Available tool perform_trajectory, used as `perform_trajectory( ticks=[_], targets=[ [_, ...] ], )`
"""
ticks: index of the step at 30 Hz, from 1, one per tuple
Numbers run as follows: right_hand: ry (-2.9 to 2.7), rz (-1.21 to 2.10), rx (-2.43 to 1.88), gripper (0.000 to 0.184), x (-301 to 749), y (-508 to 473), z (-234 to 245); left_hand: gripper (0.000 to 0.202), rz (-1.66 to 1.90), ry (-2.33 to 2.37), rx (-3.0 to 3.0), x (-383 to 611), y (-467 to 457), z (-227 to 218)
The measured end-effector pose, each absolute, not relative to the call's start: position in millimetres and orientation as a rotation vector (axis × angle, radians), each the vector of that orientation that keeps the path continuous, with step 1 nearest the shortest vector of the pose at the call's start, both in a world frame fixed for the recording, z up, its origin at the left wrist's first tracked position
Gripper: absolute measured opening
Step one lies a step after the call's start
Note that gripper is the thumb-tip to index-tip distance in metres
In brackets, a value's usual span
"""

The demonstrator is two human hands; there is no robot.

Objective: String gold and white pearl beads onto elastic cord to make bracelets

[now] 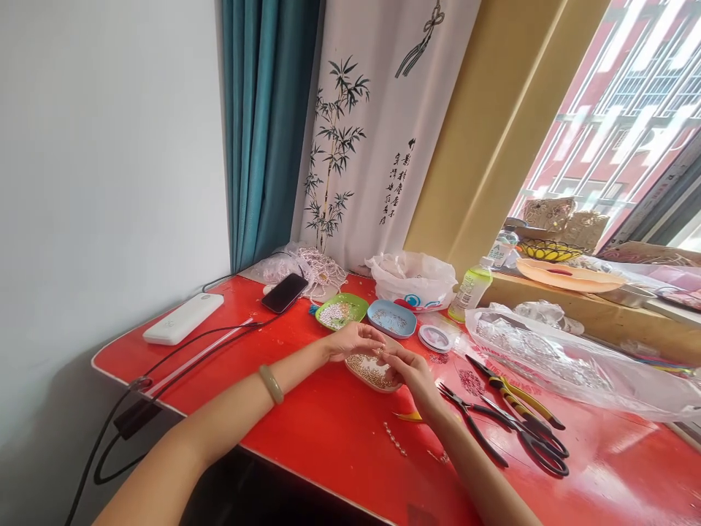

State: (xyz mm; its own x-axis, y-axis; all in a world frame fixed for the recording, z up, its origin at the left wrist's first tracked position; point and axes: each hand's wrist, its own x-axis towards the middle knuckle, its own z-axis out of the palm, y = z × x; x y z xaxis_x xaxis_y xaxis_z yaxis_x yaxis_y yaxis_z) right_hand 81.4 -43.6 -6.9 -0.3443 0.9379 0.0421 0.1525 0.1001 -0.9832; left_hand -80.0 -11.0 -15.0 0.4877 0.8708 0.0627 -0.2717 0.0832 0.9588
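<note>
My left hand (355, 340) and my right hand (410, 371) meet over a shallow dish of gold beads (366, 371). Both are closed in a pinch, fingertips almost touching. Whatever lies between them is too small to make out. Just behind are a green dish (358, 308) of pale beads and a blue dish (412, 329) with small pieces in it. A short beaded strand (395, 440) lies on the red table (307, 431) in front of my right hand, with another small strand (438, 456) partly beside my forearm.
Right of my hands lie black-handled pliers (476, 424), scissors (539, 446) and yellow-handled pliers (520, 398). A spool (435, 337), a drink bottle (472, 288) and plastic bags (413, 277) stand behind. On the left are a phone (285, 292), a white power bank (183, 319) and cables.
</note>
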Motion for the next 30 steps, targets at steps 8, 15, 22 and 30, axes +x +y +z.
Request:
perform_trajectory(
  ticks=[8,15,22,30],
  targets=[
    [-1.62,1.293,-1.055,0.026,78.4,-45.0,-5.5,0.028,0.96,0.672,1.2,-79.1,-9.5,-18.2],
    [-1.605,1.208,-1.045,0.027,78.5,-41.6,-11.9,0.027,0.992,0.691,1.201,-78.7,-11.1,-17.3],
    [-1.599,1.183,-1.058,0.024,79.1,-42.2,-12.8,0.029,0.991,0.693,1.245,-77.8,-11.1,-18.3],
    [-1.595,1.185,-1.072,0.021,79.5,-43.3,-10.3,0.026,0.987,0.673,1.278,-76.5,-12.0,-17.9]
  ],
)
